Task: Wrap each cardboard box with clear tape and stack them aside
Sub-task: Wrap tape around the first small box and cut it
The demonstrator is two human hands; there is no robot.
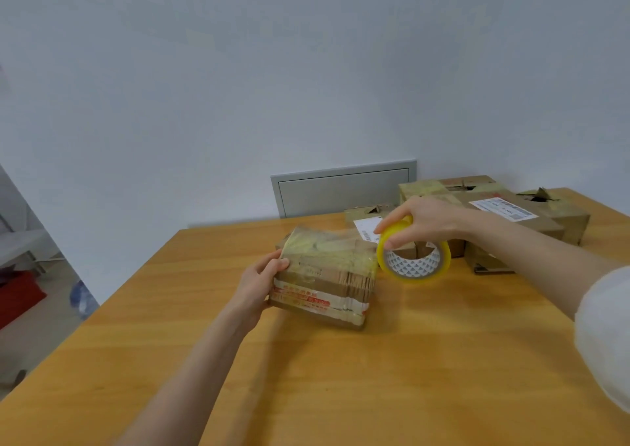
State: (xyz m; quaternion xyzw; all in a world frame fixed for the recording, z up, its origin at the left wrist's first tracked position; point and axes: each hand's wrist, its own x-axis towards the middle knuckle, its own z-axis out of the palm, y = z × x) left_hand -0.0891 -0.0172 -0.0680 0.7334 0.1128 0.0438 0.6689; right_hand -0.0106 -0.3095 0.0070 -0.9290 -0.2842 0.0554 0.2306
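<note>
A small cardboard box [327, 278] covered in layers of clear yellowish tape stands on the wooden table [341, 377]. My left hand [262, 282] grips its left side, thumb on top. My right hand [429, 220] holds a roll of clear tape [414, 258] just to the right of the box, fingers through the core. A strip of tape runs from the roll across the box's top.
Several other cardboard boxes [504, 217] are piled at the table's far right, some with shipping labels and torn tops. A grey wall panel [341, 190] sits behind the table. The floor at the left holds a red object [17, 295].
</note>
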